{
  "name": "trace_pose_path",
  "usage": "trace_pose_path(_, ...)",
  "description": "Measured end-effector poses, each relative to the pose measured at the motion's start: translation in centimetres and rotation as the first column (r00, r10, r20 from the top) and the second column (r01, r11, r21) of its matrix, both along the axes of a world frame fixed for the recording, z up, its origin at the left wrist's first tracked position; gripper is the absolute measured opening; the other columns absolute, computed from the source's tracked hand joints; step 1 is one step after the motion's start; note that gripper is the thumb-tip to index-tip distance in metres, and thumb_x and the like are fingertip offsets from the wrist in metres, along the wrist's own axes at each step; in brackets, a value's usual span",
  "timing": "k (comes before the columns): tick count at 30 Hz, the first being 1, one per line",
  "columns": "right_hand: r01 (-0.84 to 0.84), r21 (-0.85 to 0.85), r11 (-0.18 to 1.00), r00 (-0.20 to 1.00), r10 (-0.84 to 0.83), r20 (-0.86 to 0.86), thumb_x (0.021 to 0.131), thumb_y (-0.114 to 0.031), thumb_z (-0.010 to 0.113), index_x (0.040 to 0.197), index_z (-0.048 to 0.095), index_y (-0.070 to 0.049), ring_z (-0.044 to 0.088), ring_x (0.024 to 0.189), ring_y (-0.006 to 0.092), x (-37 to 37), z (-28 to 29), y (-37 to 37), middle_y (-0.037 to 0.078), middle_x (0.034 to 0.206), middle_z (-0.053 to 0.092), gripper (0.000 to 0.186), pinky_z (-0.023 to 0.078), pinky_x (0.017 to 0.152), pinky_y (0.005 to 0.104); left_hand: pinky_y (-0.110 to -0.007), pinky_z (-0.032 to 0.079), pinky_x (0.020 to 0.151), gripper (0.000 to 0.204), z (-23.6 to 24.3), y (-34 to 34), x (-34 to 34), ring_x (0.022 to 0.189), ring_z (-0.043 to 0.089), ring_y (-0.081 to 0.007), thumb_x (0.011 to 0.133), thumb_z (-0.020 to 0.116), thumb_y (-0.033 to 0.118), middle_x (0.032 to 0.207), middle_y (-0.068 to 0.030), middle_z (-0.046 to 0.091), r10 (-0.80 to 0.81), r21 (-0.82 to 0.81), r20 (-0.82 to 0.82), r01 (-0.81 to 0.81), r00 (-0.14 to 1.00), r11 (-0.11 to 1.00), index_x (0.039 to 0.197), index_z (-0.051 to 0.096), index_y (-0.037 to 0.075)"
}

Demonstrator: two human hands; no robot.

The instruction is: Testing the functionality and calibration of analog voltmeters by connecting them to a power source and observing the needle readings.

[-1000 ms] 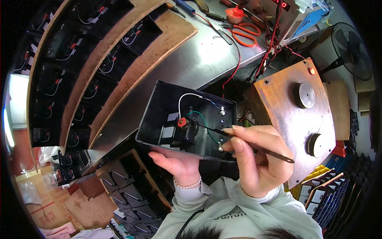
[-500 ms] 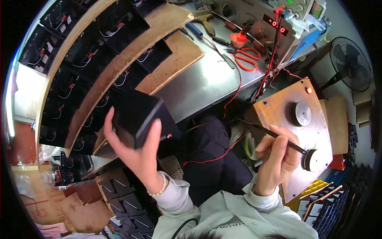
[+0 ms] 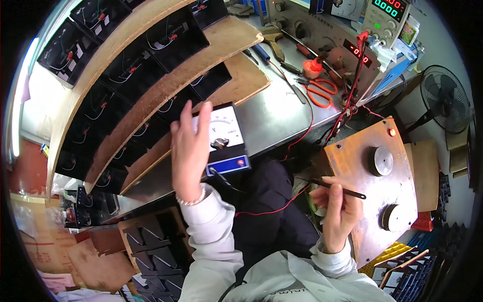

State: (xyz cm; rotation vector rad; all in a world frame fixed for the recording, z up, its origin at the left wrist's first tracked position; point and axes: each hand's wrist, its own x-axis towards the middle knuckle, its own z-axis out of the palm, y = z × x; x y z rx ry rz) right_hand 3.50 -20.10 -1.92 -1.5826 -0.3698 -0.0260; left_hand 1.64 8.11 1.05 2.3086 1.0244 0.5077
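Note:
My left hand [image 3: 190, 151] grips a black meter box [image 3: 225, 141] by its left side, face up, showing a white needle dial, a black knob and a blue strip along its lower edge. The box rests at the front edge of the steel bench [image 3: 274, 118]. A red wire [image 3: 274, 206] runs from under the box across my dark lap. My right hand [image 3: 338, 206] is held over my lap to the right, pinching a thin dark soldering tool [image 3: 336, 187] that points left, apart from the box.
Wooden racks [image 3: 151, 95] of open black meter cases fill the left. A bench power supply [image 3: 332, 25] with red digits, orange scissors [image 3: 320, 93] and screwdrivers lie at the back. A rusty plate [image 3: 352, 161] with two round knobs is at right, with a fan [image 3: 445, 100] beyond.
My left hand turned the box from open side up to dial side up and set it at the bench edge. My right hand drew the tool away to the right.

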Motion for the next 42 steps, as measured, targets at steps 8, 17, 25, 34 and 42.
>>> trace_pose_path(8,-0.014,0.097,0.995,0.981,0.032,-0.19,0.107,-0.021,0.049,0.113,0.059,-0.001,0.064,0.077,0.0108,1.5,-3.3,-1.6,0.011,0.093,0.071,0.023,0.046,0.061,0.0201,-0.043,0.036,0.114,0.135,-6.0,3.1,-4.7,0.138,0.042,-0.0321,0.066,0.087,-0.001,0.156,-0.0226,0.025,-0.37,-0.221,0.607,0.597,0.703,0.772,0.161,-0.006,0.016)
trace_pose_path(17,-0.078,0.075,0.994,0.967,0.094,-0.237,0.107,-0.019,0.048,0.111,0.054,-0.001,0.061,0.075,0.0107,1.3,-2.1,-0.4,0.007,0.087,0.065,0.019,0.046,0.062,0.0211,-0.039,0.043,0.108,0.107,-7.5,0.1,-4.9,0.135,0.046,-0.028,0.082,0.071,-0.01,0.155,-0.018,0.033,-0.32,-0.209,0.689,0.601,0.65,0.772,0.162,0.002,0.011)
trace_pose_path(25,-0.262,0.425,0.867,0.925,0.351,-0.146,0.11,-0.028,0.035,0.104,0.048,-0.001,0.061,0.062,0.0176,2.3,3.0,1.2,0.012,0.078,0.06,0.031,0.048,0.054,0.0256,-0.027,0.04,0.102,0.056,0.1,-2.9,-5.5,0.123,0.048,-0.0124,0.09,0.067,0.006,0.131,-0.0042,0.052,-0.531,-0.645,0.48,0.691,0.699,0.327,0.142,0.045,0.004)
trace_pose_path(34,-0.444,0.208,0.872,0.854,0.482,-0.195,0.109,-0.025,0.04,0.094,0.051,-0.002,0.053,0.054,0.0079,3.6,4.3,1.0,0.001,0.067,0.055,0.03,0.039,0.052,0.0219,-0.025,0.038,0.096,0.039,-0.1,-4.2,-4.1,0.108,0.049,-0.0122,0.089,0.068,0.015,0.115,-0.0054,0.052,-0.544,-0.782,0.503,0.621,0.672,0.044,0.121,0.047,0.005)
trace_pose_path(42,-0.441,0.176,0.88,0.868,0.468,-0.168,0.109,-0.02,0.042,0.094,0.051,0.001,0.052,0.056,0.0086,3.5,4.5,0.7,0.003,0.073,0.053,0.028,0.041,0.052,0.0241,-0.025,0.037,0.096,0.04,-0.4,-4.7,-3.5,0.107,0.048,-0.0125,0.089,0.068,0.016,0.113,-0.0062,0.053,-0.538,-0.813,0.486,0.582,0.688,0.01,0.121,0.047,0.005)
